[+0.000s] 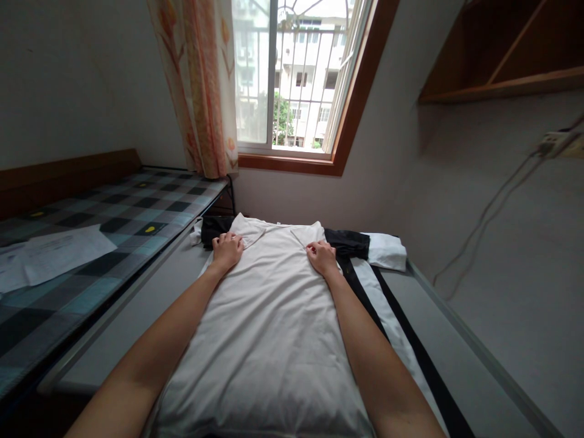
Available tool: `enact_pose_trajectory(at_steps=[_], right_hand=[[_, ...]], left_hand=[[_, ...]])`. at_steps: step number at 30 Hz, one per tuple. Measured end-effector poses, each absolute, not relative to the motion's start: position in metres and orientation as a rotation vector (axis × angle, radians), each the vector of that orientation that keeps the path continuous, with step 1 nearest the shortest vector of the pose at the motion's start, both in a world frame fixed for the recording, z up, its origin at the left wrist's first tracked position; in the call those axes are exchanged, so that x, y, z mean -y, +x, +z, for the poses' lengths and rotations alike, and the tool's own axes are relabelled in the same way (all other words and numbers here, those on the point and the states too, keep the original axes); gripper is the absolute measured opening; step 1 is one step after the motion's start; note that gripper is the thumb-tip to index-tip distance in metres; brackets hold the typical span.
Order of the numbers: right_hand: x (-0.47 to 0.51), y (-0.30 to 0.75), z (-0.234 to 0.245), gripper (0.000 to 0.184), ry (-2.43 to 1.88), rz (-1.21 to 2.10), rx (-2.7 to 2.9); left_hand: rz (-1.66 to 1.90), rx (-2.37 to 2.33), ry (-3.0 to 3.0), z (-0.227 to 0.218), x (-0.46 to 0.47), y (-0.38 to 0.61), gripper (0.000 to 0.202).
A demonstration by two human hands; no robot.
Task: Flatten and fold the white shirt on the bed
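A white T-shirt (269, 316) lies spread out in front of me, its collar at the far end and its sleeves folded in over the body. At its far left edge my left hand (227, 250) is closed on the fabric beside the folded sleeve, fingers curled. My right hand (323, 257) pinches the sleeve cloth on the far right, with its fingertips near the sleeve edge. Under the T-shirt a black and white garment (396, 322) shows along the right side and beyond both hands. Its dark sleeve with a white end (387, 250) sticks out to the right.
The clothes lie on a grey table (132, 322). To the left is a bed with a checked mattress (137, 207) and paper sheets (64, 252). A wall stands close on the right, with hanging cables (486, 213). Ahead are a barred window (301, 79) and a curtain (201, 91).
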State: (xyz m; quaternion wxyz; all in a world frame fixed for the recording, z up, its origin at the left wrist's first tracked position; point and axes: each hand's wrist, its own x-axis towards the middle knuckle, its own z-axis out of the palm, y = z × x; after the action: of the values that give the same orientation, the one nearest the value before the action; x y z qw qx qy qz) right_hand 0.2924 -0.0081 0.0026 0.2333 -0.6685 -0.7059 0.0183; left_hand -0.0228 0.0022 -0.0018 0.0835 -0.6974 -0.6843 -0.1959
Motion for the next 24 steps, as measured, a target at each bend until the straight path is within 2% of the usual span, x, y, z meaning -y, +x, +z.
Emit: enact_pose_trajectory(at_steps=[24], right_hand=[[0.0111,0.2912,0.005,0.024,-1.837,0.055,1.94]], left_hand=[[-0.616,2.047,-2.092,-0.0016,-0.0016,-0.0212,0.034]])
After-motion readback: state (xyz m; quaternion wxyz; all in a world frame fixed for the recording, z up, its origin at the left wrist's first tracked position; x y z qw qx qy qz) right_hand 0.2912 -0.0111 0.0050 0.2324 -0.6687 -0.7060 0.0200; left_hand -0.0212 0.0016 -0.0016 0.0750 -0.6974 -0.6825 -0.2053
